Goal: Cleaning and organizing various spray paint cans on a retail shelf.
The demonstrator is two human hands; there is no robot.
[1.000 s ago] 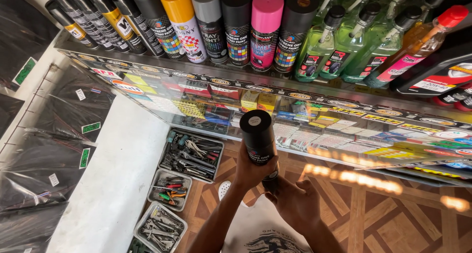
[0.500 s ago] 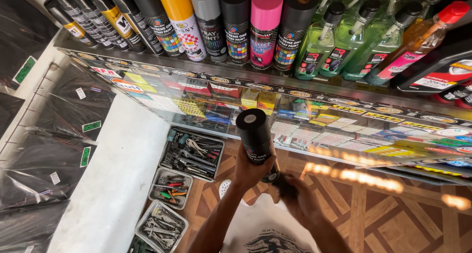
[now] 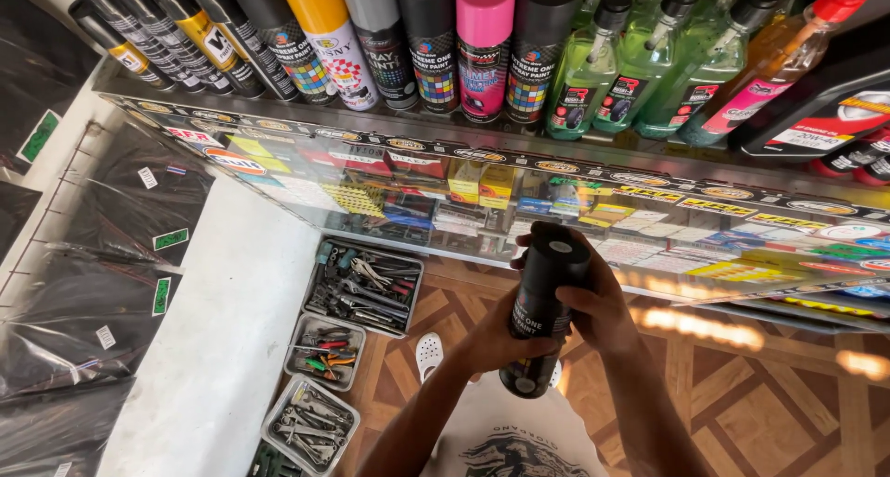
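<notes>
Gripping a black spray can (image 3: 542, 310) at centre: left hand (image 3: 496, 343) wrapped round the lower body, right hand (image 3: 593, 301) closed over the cap end. Looks like pulling or twisting the cap; calls for steady counter-grip. At twelve o'clock, row of spray cans (image 3: 417, 41), green bottles (image 3: 640, 60). At eight, trays of tools (image 3: 362, 287).

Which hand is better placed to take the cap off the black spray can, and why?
The right hand, probably: its fingers already wrap the upper part of the black spray can, close to the cap. The left hand grips the lower body and can steady it.
</notes>
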